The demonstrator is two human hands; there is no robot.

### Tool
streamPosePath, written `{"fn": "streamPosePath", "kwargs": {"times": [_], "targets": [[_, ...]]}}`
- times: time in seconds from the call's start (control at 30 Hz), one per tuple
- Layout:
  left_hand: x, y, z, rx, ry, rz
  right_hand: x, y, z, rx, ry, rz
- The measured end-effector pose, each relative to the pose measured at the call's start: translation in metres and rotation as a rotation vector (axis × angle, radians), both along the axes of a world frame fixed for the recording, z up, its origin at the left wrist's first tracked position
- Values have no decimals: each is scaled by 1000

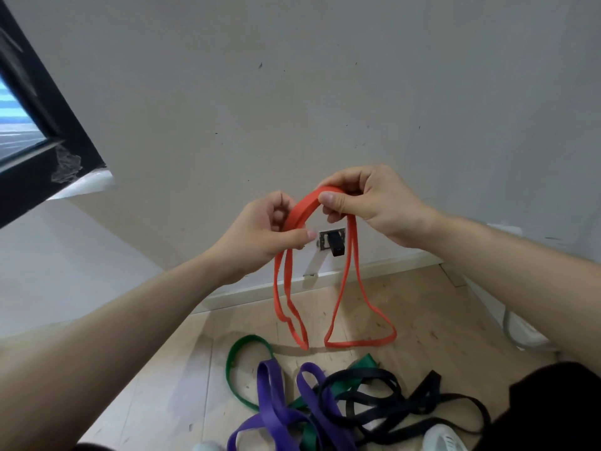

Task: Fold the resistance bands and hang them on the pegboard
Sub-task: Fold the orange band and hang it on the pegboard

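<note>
The orange band (303, 206) is held up in front of the wall (292, 92), arching between both hands. The left hand (265, 234) pinches its left side between thumb and curled fingers. The right hand (370, 203) pinches the top of the arch, thumb pressed on the strap. From each grip a long loop hangs down towards the wooden floor (422, 304). Just below them, a green band (232, 359), a purple band (270, 395) and a black band (364, 372) lie tangled together.
</note>
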State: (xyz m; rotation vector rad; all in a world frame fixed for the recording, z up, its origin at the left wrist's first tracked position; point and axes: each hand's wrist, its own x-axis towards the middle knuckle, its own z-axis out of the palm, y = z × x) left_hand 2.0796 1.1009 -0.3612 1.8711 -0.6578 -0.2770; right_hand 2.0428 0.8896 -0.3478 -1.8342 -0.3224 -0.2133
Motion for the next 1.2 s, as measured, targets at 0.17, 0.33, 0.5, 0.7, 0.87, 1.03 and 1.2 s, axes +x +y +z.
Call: {"fn": "streamPosePath", "kwargs": {"times": [0.17, 0.33, 0.5, 0.7, 0.87, 1.03, 1.2], "targets": [[1, 2, -3, -39, -83, 91, 3, -14, 2, -14, -4, -72], [1, 2, 2, 2, -1, 27, 6, -25, -3, -11, 24, -69], [2, 5, 4, -86, 131, -42, 9, -32, -6, -11, 30, -58], [5, 15, 4, -97, 256, -141, 9, -44, -10, -151, 87, -8], [2, 19, 7, 36, 168, -133, 8, -52, -9, -160, 100, -45], [0, 15, 1, -58, 187, -75, 4, -41, 1, -125, 84, -16], [-6, 3, -8, -110, 210, -90, -5, -24, 22, -231, -2, 48]]}}
